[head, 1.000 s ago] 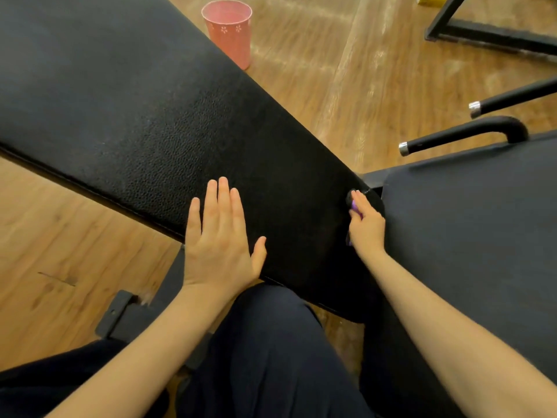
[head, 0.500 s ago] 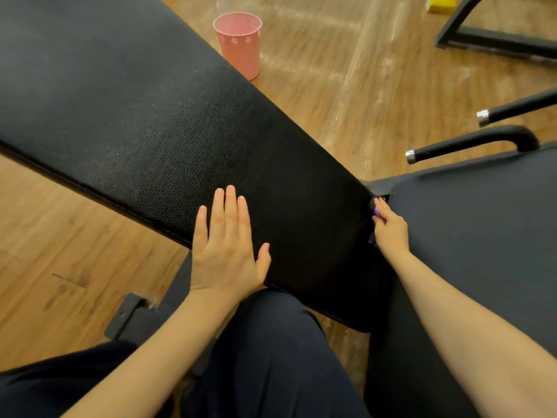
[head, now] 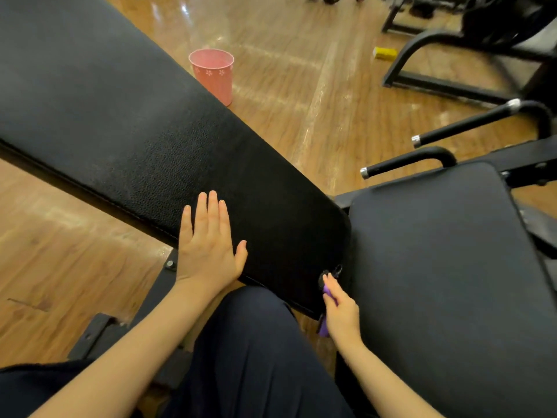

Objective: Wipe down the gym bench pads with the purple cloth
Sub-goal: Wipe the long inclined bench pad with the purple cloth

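Both hands meet pad (head: 187, 152); right (head: 342, 315) grips cloth (head: 328, 292).

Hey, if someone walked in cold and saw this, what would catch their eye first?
Probably the long black back pad running across the frame, with the left hand pressed flat near its lower end. Next, the right hand holding the purple cloth at the pad's corner, beside the seat pad. A pink bucket stands on the wooden floor behind.
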Available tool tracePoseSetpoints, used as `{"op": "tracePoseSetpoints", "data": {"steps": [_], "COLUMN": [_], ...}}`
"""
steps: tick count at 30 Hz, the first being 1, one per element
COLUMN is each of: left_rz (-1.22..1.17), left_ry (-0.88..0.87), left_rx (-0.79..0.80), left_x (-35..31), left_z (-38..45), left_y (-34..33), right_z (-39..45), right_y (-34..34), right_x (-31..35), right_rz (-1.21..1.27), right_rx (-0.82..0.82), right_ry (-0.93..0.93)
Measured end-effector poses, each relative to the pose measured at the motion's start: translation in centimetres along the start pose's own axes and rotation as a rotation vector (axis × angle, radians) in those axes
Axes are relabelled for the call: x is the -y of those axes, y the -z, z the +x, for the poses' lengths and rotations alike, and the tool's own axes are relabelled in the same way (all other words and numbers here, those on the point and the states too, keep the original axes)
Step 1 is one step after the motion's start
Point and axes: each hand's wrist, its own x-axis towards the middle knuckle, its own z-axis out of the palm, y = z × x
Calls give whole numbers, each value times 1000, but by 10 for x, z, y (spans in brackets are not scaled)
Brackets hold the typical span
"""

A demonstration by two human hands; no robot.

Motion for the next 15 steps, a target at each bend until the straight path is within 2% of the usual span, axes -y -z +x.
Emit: {"op": "tracePoseSetpoints", "data": {"steps": [4,8,15], "left_rz": [21,25,34], "left_ry": [-4,13,18], "left_rx": [-6,10,5], "left_x": [0,-1,-3], "left_z": [-1,-1,0], "left_y": [0,1,-2], "right_z": [-17,-21,-21], "right_y": [-12,-8,8], "right_x": [12,-1,-25], "right_rz": [13,-26,-40], "right_rx": [97,81,1], "right_ry": [103,143,45]}}
